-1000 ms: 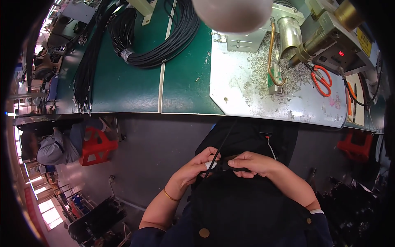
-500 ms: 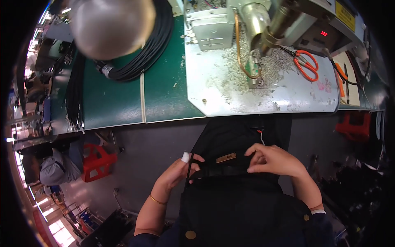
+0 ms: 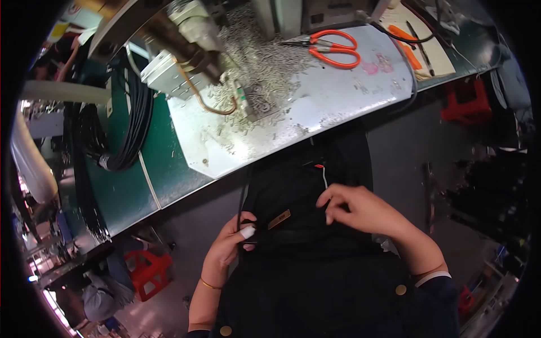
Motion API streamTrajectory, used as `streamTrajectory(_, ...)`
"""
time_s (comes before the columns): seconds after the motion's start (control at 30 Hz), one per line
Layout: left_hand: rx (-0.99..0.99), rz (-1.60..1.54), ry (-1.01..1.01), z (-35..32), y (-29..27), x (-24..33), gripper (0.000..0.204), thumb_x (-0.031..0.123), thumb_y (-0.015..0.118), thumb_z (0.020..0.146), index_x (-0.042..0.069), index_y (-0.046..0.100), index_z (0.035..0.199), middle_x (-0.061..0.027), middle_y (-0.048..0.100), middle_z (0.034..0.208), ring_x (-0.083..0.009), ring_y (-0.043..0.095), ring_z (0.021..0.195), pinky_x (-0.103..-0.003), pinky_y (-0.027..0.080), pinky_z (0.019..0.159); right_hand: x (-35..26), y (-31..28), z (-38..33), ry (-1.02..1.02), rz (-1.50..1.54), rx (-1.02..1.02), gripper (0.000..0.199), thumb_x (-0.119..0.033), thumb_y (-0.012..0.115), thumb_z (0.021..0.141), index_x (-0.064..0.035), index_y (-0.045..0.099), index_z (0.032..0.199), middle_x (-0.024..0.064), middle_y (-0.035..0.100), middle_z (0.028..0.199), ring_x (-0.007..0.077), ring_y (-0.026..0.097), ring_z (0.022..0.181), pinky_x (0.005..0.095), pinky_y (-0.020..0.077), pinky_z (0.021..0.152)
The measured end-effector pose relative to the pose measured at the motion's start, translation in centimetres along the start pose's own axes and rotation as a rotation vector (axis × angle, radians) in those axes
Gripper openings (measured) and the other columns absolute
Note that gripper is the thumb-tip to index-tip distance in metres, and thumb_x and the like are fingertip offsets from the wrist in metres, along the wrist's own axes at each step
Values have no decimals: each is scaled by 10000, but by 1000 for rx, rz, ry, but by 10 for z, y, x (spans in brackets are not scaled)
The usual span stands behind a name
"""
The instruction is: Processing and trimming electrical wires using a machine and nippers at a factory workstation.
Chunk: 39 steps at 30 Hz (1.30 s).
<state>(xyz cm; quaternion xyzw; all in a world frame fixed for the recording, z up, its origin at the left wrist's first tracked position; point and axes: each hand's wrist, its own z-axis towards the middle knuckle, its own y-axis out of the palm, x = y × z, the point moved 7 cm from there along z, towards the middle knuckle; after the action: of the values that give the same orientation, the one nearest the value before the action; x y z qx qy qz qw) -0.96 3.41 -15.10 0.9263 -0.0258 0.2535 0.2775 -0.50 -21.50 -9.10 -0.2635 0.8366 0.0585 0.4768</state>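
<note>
Black cloth, seemingly an apron (image 3: 315, 270), covers my lap and bears a small brass-coloured plate (image 3: 279, 219). At its left side my left hand (image 3: 230, 239) is closed on a thin black cord (image 3: 242, 203), which runs up past the fingers. One fingertip of that hand is wrapped in white; part of the grip is hidden. Above the cloth, my right hand (image 3: 358, 209) hovers with fingers loosely bent and apart, nothing visible in them. Just beyond it lies a white cord with a red end (image 3: 324, 176).
Ahead, a machine (image 3: 211, 67) stands on a pale metal plate (image 3: 360, 90) strewn with small metal bits. Red-handled scissors (image 3: 337, 49) rest there. Coiled black cable (image 3: 138, 129) lies on the green tabletop (image 3: 174, 180). Red stools (image 3: 149, 273) stand at both sides.
My view has swung to the right, so the bench now slants and the scissors sit nearer the middle. My right hand has lifted slightly away from the brass plate; the left keeps its grip.
</note>
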Motion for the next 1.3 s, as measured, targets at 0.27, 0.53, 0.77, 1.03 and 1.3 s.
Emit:
streamTrajectory(0.27, 546, 748, 350, -4, -33, 25, 359, 42, 605, 754, 56, 458, 1081, -36, 533, 833, -170, 530, 732, -267, 425, 647, 32, -36, -51, -104, -11, 430, 134, -70, 616, 732, -56, 567, 856, 42, 592, 681, 172, 592, 682, 252, 449, 644)
streamTrajectory(0.53, 23, 1218, 531, 5, 80, 56, 308, 28, 704, 639, 54, 564, 912, -48, 533, 752, -192, 537, 750, -300, 429, 664, 50, 3, -66, -174, -347, 492, 156, -90, 650, 700, -66, 582, 838, 52, 572, 673, 185, 570, 600, 281, 464, 586)
streamTrajectory(0.77, -202, 1789, 462, 45, 117, 40, 285, 18, 691, 610, 50, 544, 851, -36, 551, 767, -172, 545, 650, -275, 422, 636, 98, 14, -56, 157, 663, 257, 111, -126, 628, 766, -24, 587, 772, 14, 569, 666, 90, 536, 563, 227, 430, 553)
streamTrajectory(1.03, -313, 1638, 490, 53, 153, 31, 321, 17, 689, 576, 60, 515, 841, -56, 528, 736, -211, 548, 655, -313, 436, 610, 89, 11, -31, -15, 831, 108, 139, -137, 605, 796, 1, 592, 792, 5, 541, 657, 64, 490, 571, 201, 398, 537)
streamTrajectory(1.3, -361, 1897, 656, 38, 158, 32, 283, 20, 670, 533, 46, 515, 769, -77, 491, 745, -266, 519, 758, -349, 425, 636, 115, -7, -76, -19, 411, 429, 301, -307, 612, 791, -12, 570, 836, 55, 575, 719, 141, 540, 653, 272, 431, 615)
